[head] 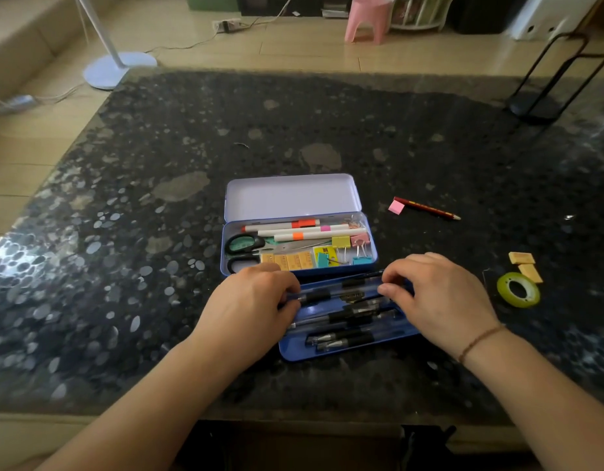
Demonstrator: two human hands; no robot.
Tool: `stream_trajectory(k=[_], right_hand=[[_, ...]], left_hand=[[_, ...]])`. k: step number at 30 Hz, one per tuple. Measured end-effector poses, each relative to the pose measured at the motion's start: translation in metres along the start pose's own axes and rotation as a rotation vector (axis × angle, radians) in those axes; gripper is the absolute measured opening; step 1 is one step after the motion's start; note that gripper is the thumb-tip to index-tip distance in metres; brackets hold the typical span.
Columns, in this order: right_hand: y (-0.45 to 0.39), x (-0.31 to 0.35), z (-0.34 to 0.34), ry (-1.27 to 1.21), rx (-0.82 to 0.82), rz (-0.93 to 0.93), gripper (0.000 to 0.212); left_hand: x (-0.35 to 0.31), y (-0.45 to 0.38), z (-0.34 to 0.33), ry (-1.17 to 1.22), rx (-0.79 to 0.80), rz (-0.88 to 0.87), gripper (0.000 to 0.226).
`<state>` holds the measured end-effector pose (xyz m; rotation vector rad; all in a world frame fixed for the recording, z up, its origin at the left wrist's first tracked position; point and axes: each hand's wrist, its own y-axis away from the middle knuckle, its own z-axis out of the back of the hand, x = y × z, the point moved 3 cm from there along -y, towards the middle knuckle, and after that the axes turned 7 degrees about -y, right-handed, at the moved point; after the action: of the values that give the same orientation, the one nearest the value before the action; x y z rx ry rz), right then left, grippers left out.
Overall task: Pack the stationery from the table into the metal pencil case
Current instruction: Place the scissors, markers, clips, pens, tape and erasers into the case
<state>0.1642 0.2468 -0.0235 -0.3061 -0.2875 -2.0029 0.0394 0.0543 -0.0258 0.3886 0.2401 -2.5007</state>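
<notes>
The blue metal pencil case [226, 248] lies open at the table's middle, its lid [290, 197] tipped back. Inside are markers [280, 226], scissors [244, 244], yellow erasers [290, 260] and binder clips [360, 240]. In front of it lies a blue inner tray [294, 350] with several black pens [344, 338]. My left hand [251, 300] and my right hand [433, 300] both pinch the ends of one pen [334, 292] lying across the tray's far side. Off to the right lie a red pencil [426, 208], a pink eraser [395, 207], two yellow erasers [526, 265] and a green tape roll [518, 289].
The dark speckled table [158, 232] has its front edge close to me. A black wire stand [548, 86] sits at the far right corner. Beyond the table are a white lamp base [119, 68], floor cables and a pink stool [368, 18].
</notes>
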Motion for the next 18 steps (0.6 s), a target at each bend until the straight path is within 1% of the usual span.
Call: stream_trajectory(k=[2, 7, 12, 18], right_hand=[[-0.001, 0.000, 0.000, -0.020, 0.008, -0.015, 0.010], [-0.009, -0.005, 0.004, -0.283, 0.079, -0.171, 0.011], [-0.011, -0.005, 0.001, -0.278, 0.080, -0.185, 0.011], [-0.009, -0.005, 0.003, -0.304, 0.015, -0.148, 0.017]], left_hand=[[-0.001, 0.001, 0.000, -0.005, -0.014, -0.013, 0.009], [0.003, 0.001, 0.000, 0.048, -0.005, -0.025, 0.009], [0.003, -0.001, -0.001, 0.083, 0.015, -0.067, 0.015], [0.000, -0.003, 0.000, 0.043, 0.024, -0.116, 0.010]])
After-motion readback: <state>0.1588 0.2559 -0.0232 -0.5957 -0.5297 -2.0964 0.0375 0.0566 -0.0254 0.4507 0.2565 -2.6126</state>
